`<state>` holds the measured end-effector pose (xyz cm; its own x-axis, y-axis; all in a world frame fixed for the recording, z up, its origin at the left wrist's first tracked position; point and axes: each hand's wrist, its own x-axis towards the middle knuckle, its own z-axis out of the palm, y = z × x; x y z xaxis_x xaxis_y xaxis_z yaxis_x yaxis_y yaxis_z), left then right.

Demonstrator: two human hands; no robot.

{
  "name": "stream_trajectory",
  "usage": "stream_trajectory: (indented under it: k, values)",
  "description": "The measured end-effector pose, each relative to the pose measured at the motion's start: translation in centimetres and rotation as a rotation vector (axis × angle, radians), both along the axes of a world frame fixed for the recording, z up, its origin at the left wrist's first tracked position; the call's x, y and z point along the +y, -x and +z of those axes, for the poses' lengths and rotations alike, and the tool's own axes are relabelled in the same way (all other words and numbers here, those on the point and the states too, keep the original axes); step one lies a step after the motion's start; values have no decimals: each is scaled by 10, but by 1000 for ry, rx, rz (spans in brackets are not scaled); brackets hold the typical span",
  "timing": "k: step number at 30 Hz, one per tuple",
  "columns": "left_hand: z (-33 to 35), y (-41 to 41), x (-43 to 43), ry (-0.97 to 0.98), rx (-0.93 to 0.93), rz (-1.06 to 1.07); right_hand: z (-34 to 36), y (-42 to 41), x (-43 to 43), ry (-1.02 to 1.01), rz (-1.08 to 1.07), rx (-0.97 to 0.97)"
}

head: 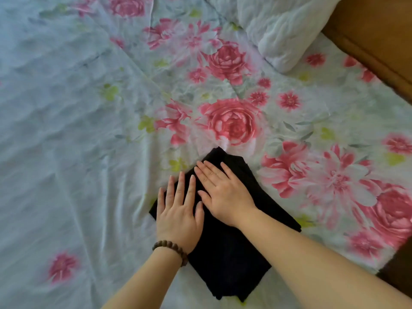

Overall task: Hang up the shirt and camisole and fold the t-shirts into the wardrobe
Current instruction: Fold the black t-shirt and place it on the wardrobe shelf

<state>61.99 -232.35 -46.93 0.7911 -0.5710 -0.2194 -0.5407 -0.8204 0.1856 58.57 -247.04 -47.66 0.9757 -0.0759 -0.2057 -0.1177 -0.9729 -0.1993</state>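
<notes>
Bed with flowered sheet (pixel 93 121), white pillow (pixel 287 30) at its far right; folded black t-shirt (pixel 225 259) flat on sheet, under left hand (pixel 178 216) and right hand (pixel 225 192), both pressing with straight fingers; bead bracelet (pixel 171 249) on left wrist.

No text, number or brand can be read. The sheet (pixel 66 108) carries only a flower print; the black t-shirt (pixel 229 259) shows no label.

A black t-shirt (pixel 225 253) lies on a pale sheet (pixel 66 130) patterned with pink flowers.
</notes>
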Motion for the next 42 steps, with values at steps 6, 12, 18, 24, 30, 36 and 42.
stream_trajectory:
  k: [6, 12, 18, 24, 30, 36, 42]
  values:
    - [-4, -8, 22, -98, 66, 82, -3, 18, -35, 122, -183, 123]
    - [13, 21, 12, -59, -29, 165, 16, 21, -10, 125, -214, 45]
    - [-5, 93, 0, -4, 30, 95, 2, 71, 30, -15, -117, 22]
    - [-2, 97, 4, -38, 16, 113, 6, 83, 10, 19, -142, 62]
    - [-8, 119, 35, -88, 33, 12, 4, 117, -15, 108, -212, 94]
    - [-2, 118, 31, -103, 73, 28, 7, 115, -15, 93, -214, 169]
    - [52, 56, 19, 261, 146, 34, 55, 121, -9, -433, -540, -198]
